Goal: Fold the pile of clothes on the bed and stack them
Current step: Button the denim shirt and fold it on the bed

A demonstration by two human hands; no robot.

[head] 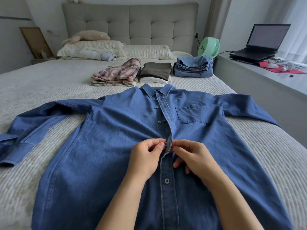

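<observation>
A blue denim shirt [103, 146] lies face up on the bed [41, 83], collar away from me, both sleeves spread out to the sides. My left hand [144, 156] pinches a button at the shirt's front placket, mid-chest. My right hand [192, 156] pinches the placket edge right beside it, fingers curled. The placket gapes open above my hands; a button below them is fastened. Behind the collar stand three folded stacks: plaid clothes [116, 74], a dark olive garment on white ones [156, 71], and folded denim [193, 66].
Pillows [146, 51] and a plush toy [89, 36] lie by the grey headboard. A green fan [209, 47] stands at the bed's far right corner. A ledge on the right holds a laptop [262, 42], cables and a red mat.
</observation>
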